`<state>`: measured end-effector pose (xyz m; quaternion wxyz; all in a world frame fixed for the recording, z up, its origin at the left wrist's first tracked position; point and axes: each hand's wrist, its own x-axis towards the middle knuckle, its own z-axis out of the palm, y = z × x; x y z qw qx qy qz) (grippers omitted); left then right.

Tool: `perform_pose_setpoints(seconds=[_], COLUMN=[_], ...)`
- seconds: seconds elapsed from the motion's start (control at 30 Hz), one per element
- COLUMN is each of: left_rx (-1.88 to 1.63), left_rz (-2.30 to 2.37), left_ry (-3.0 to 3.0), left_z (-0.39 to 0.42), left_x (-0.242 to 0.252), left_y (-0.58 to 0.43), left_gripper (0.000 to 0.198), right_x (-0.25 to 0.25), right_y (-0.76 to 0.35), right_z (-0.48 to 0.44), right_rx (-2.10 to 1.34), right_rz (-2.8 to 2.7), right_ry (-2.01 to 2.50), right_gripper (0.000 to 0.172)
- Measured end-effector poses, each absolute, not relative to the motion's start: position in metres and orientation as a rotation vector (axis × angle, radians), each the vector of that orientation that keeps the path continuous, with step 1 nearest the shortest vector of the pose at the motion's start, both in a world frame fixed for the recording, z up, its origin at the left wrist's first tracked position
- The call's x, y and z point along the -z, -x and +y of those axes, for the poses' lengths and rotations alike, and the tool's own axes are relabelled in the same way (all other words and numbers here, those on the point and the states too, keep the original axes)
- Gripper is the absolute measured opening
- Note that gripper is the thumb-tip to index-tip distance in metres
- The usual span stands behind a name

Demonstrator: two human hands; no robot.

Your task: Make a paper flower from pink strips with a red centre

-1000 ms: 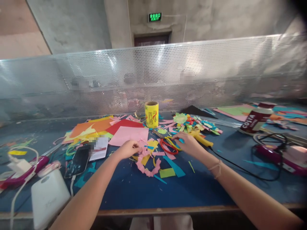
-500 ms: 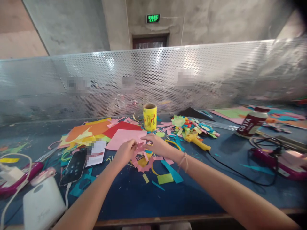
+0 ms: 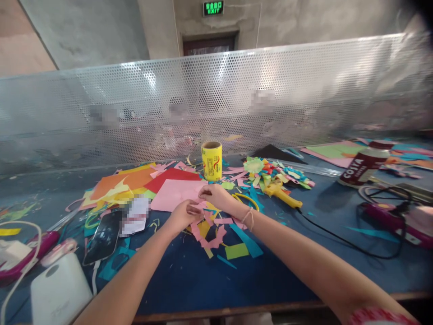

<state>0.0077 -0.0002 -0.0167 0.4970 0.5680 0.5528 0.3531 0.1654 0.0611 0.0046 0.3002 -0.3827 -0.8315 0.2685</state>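
My left hand (image 3: 182,215) and my right hand (image 3: 216,197) meet over a heap of paper scraps at the middle of the blue table (image 3: 189,271). Both pinch a pink cut-out paper strip (image 3: 213,237) with a scalloped edge, which trails down toward me from the fingers. A pink sheet (image 3: 174,194) lies flat just behind the hands. A yellow roll of tape (image 3: 211,160) stands upright beyond it. A yellow glue gun (image 3: 280,193) lies to the right of my right hand, with its black cord running off to the right.
Sheets of red, orange and yellow paper (image 3: 128,183) lie at the left, a phone (image 3: 103,234) and a white device (image 3: 61,293) nearer me. A brown Costa bottle (image 3: 363,169) and pink device (image 3: 395,216) sit right. A perforated metal screen (image 3: 216,104) closes the back.
My right hand left the red scissors and glue gun area and came left to join my left hand on the pink strip. The camera tilted slightly.
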Motion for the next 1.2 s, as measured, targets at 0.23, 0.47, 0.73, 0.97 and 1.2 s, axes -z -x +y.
perform_pose_setpoints(seconds=[0.23,0.47,0.73,0.97,1.2], left_rx=[-0.929,-1.069,-1.158,-1.177,-1.156], left_rz=[1.299,1.325,1.29,1.272,1.266], left_ry=[-1.282,-1.274,-1.172,-1.157,-1.234], left_z=[-0.001,-0.004,-0.01,-0.017,-0.018], left_x=[0.015,0.016,0.014,0.009,0.008], left_y=[-0.007,-0.014,-0.021,-0.028,-0.028], left_gripper=[0.03,0.018,0.02,0.02,0.016], right_x=[-0.012,0.005,0.004,0.004,0.005], right_y=[-0.194,-0.21,-0.199,-0.195,-0.195], right_z=[0.049,0.023,0.009,0.005,0.007], right_rx=[-0.941,-1.015,-0.968,-0.966,-1.019], right_rz=[-1.843,-1.75,-1.803,-1.833,-1.794], right_ry=[1.027,1.048,1.098,1.087,1.118], right_gripper=[0.008,0.011,0.004,0.005,0.006])
